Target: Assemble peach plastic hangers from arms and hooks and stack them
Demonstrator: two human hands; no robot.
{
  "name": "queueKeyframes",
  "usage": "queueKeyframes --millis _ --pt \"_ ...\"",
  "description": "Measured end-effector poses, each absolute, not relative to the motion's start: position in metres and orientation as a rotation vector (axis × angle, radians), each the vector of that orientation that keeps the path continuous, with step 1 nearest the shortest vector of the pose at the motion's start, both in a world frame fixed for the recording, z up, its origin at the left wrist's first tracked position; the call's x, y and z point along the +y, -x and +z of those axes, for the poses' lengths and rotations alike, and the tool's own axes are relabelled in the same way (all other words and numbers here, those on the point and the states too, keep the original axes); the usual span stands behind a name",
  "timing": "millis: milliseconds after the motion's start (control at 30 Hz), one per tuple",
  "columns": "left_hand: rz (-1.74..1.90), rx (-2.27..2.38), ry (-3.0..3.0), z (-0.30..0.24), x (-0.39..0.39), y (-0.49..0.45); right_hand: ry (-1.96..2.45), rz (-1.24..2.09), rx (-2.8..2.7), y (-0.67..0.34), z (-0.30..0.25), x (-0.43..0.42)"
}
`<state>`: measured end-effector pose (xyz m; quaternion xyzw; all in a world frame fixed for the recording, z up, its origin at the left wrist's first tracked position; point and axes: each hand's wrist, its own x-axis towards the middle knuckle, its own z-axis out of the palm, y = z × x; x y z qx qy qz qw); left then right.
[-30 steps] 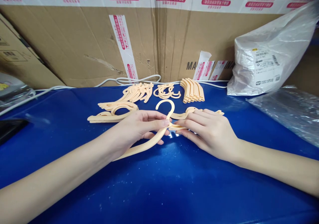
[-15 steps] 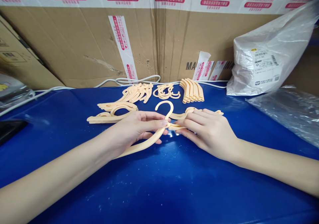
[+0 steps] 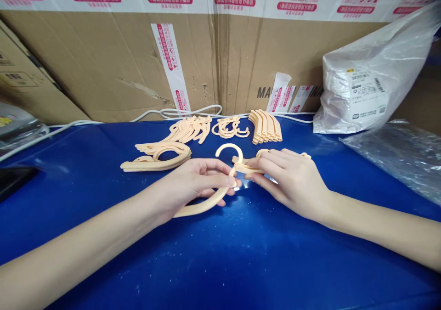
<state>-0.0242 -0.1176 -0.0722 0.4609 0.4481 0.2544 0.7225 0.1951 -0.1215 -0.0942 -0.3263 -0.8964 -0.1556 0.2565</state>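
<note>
My left hand (image 3: 193, 186) pinches a peach plastic hanger arm (image 3: 203, 205) that curves back under the palm. At the arm's end stands a round hook (image 3: 228, 150), just above my fingertips. My right hand (image 3: 292, 179) grips another peach hanger arm (image 3: 246, 166), pressed against the first at the middle joint, mostly hidden under the fingers. Both hands rest low over the blue table (image 3: 220, 255).
Behind the hands lie loose peach parts: finished hangers (image 3: 156, 157) at the left, a fan of arms (image 3: 189, 128), a few hooks (image 3: 230, 127) and a stack of arms (image 3: 266, 126). Cardboard boxes (image 3: 113, 62) wall the back. Plastic bags (image 3: 372, 80) sit at the right; a white cable (image 3: 69, 125) runs left.
The hook has tipped lower and the two arms have been pushed closer at the joint. My left hand's arm has swung slightly, curving more under the palm.
</note>
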Motion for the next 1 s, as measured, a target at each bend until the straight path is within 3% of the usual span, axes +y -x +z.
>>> queueKeyframes --millis 367,1000 --pt "0.773 1.072 -1.036 -0.0668 -0.1196 0.0185 0.916 -0.273 -2.44 -0.1973 -0.0939 -0.1183" --pt "0.594 1.01 -1.087 -0.0696 -0.1179 0.0223 0.828 -0.333 -2.509 -0.195 -0.0964 -0.1211"
